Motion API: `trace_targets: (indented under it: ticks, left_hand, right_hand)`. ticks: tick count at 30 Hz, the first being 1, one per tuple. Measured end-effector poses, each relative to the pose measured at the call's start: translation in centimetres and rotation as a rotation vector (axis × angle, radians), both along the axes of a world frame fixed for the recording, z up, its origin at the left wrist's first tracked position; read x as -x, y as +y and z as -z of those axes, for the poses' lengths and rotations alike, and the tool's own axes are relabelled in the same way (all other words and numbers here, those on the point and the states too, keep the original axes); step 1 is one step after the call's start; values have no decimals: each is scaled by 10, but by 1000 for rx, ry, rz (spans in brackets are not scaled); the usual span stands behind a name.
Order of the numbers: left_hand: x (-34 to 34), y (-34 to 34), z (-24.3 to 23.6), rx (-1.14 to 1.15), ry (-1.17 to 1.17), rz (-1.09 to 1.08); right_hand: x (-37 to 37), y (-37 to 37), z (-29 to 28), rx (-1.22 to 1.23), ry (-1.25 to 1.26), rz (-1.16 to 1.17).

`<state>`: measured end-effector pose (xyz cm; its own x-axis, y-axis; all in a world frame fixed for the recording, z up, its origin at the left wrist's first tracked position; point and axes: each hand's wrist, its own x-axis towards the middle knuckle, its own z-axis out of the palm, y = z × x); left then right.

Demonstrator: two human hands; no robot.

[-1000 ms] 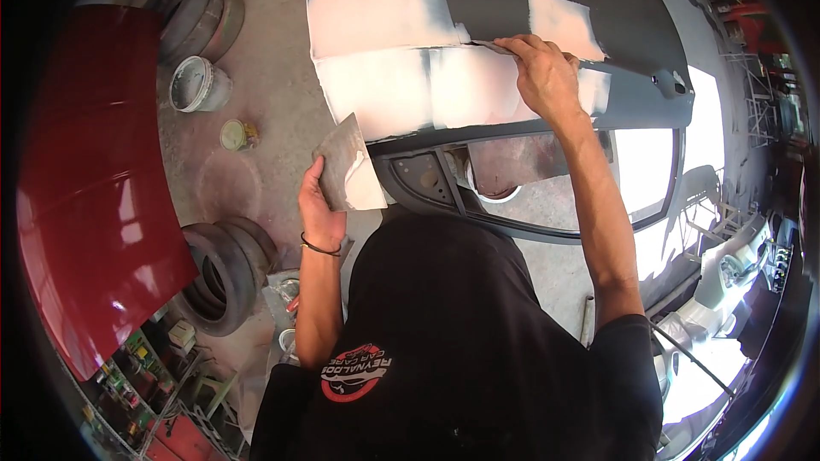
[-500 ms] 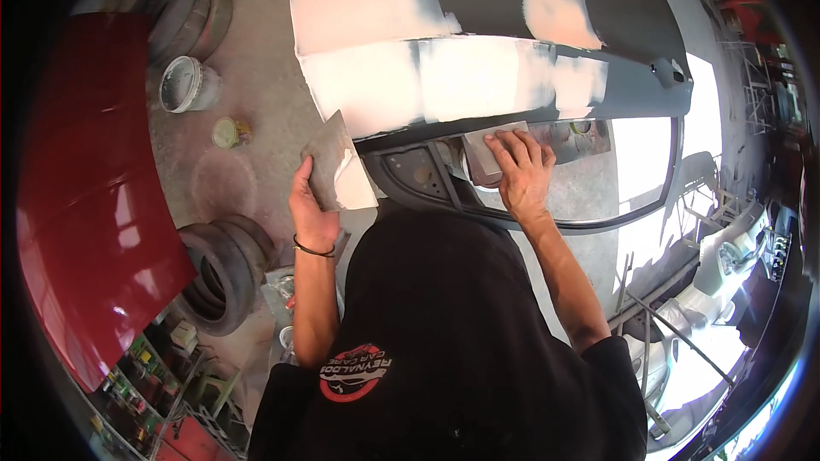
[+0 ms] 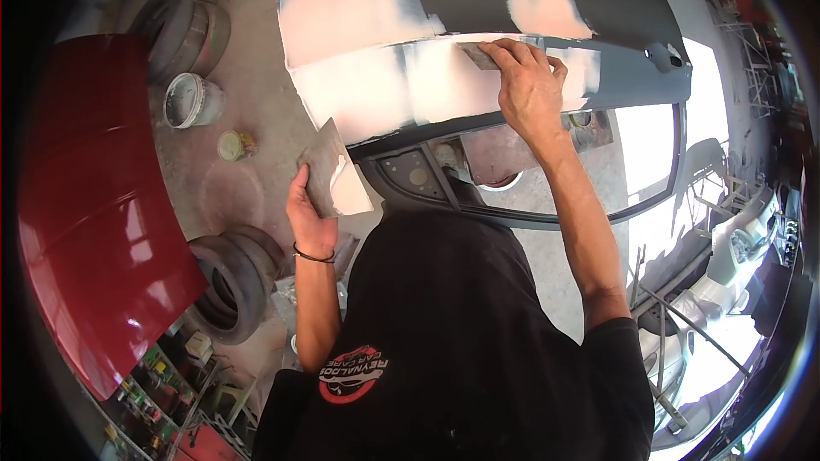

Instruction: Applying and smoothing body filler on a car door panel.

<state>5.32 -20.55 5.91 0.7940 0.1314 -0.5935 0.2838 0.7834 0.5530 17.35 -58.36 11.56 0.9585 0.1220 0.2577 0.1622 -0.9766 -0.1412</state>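
A dark car door (image 3: 632, 77) lies in front of me with its window frame toward me. Pale filler patches (image 3: 342, 94) cover much of its panel. My right hand (image 3: 531, 90) grips a flat grey spreader (image 3: 480, 55) over the upper part of the filled band; it appears to touch the surface. To the left of the door's near corner, my left hand (image 3: 309, 218) holds a flat mixing board (image 3: 319, 169) tilted, thumb at its edge. A lump of whitish filler (image 3: 348, 189) sits on that board. The left fingers are hidden beneath it.
A red car panel (image 3: 102, 213) stands at the left. Tyres (image 3: 224, 290) and a white bucket (image 3: 190, 101) rest on the floor beside it, with a small tub (image 3: 232, 146) nearby. At the right are a metal stand (image 3: 662, 312) and a silver bumper (image 3: 726, 290).
My right hand has moved the spreader forward, from over the window opening up onto the filled door panel. My left hand still holds the board in nearly the same place.
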Motion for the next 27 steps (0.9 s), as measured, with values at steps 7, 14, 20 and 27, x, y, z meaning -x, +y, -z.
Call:
trace_targets:
  ticks: [7, 14, 20, 27]
  left_hand:
    - [1, -2, -2, -2, -14, -1]
    - [1, -4, 0, 26, -5, -15]
    - [2, -2, 7, 40, -12, -26]
    - [2, 2, 8, 39, -59, 27]
  right_hand:
    - [-1, 4, 7, -34, 59, -51]
    - [116, 3, 41, 18, 52, -113]
    - [87, -44, 39, -38, -50, 17]
    - [7, -64, 30, -5, -134, 18]
